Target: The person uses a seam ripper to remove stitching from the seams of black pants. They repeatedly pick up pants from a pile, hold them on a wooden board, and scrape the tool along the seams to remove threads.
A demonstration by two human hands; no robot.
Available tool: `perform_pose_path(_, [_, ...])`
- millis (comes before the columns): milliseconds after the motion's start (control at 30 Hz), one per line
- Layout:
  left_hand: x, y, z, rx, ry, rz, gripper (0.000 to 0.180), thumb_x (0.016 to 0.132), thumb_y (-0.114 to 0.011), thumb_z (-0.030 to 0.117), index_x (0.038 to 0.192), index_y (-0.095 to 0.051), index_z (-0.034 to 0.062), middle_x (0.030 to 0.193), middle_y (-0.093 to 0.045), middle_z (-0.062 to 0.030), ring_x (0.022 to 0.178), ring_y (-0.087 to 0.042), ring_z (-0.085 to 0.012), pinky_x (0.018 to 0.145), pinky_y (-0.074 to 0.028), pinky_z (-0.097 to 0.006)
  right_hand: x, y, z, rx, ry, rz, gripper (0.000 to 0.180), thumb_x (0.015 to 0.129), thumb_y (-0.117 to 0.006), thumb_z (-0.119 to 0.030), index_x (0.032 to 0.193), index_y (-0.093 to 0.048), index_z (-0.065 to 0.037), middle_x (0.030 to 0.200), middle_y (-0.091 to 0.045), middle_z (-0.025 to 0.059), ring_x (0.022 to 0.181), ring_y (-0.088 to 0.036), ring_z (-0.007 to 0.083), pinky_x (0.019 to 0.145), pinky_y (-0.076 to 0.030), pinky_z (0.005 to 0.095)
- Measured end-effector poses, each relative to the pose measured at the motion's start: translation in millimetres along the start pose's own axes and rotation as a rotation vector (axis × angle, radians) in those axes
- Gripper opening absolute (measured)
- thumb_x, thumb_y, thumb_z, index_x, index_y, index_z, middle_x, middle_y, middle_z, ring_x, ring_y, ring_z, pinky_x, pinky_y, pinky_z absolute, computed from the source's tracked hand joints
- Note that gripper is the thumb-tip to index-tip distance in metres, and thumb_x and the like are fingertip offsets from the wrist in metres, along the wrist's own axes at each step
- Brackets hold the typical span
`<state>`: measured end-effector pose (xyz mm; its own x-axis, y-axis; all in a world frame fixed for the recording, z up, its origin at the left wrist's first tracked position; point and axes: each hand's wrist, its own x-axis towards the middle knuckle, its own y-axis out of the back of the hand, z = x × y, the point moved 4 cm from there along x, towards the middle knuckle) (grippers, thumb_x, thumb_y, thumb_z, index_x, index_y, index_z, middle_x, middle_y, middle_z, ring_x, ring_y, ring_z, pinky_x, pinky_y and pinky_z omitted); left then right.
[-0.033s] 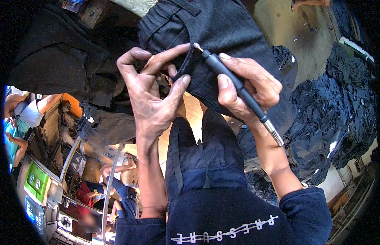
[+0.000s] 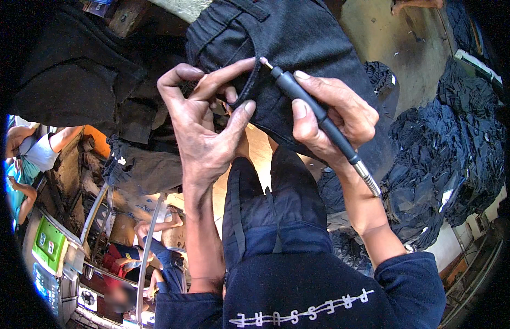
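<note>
A pair of black denim trousers [image 2: 315, 41] lies spread in front of me, its pocket edge curving down toward my left hand. My left hand [image 2: 203, 123] pinches that edge with the thumb, and its index finger stretches along the inside up to the seam. In my right hand [image 2: 337, 118] is a black pen-shaped rotary grinder [image 2: 312, 104] with a silver ribbed rear end. Its small pale tip meets, or nearly meets, the pocket seam beside my left fingertip. The fingers of my right hand wrap round the barrel.
Heaps of dark garments [image 2: 430, 148] fill the right side. More dark cloth [image 2: 74, 88] hangs at the left, near a metal pole [image 2: 150, 241]. Other people [image 2: 161, 263] sit at the lower left, by a green tray [image 2: 49, 244]. A bare foot [image 2: 414, 5] shows at the top right.
</note>
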<state>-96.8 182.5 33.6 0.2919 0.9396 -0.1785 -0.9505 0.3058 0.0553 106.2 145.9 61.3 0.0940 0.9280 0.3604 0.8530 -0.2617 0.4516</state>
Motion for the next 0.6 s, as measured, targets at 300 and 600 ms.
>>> perform_pose_path(300, [12.9,-2.6,-15.3,-0.118,-0.095,0.066,0.061,0.082,-0.083,-0.006,0.139,-0.07,0.0059,0.127,-0.039,-0.0016,0.094,-0.053,-0.0111,0.09,-0.045,-0.027,10.6,-4.0,8.3,-0.016,-0.003,-0.024,0.031,0.094,-0.081,-0.01,0.116,-0.074,0.011,0.102,-0.08,0.0236,0.091,-0.08,0.025,0.081,-0.064,0.0317])
perform_pose_path(600, [9.2,-1.4,4.2,0.162,-0.053,0.085,0.06,0.08,-0.081,-0.004,0.138,-0.077,0.01,0.123,-0.032,-0.0024,0.095,-0.053,-0.0128,0.096,-0.046,-0.029,6.6,-3.8,15.5,0.094,-0.14,0.052,0.026,0.087,-0.085,-0.006,0.11,-0.08,0.005,0.098,-0.082,0.0193,0.084,-0.082,0.0239,0.077,-0.065,0.0311])
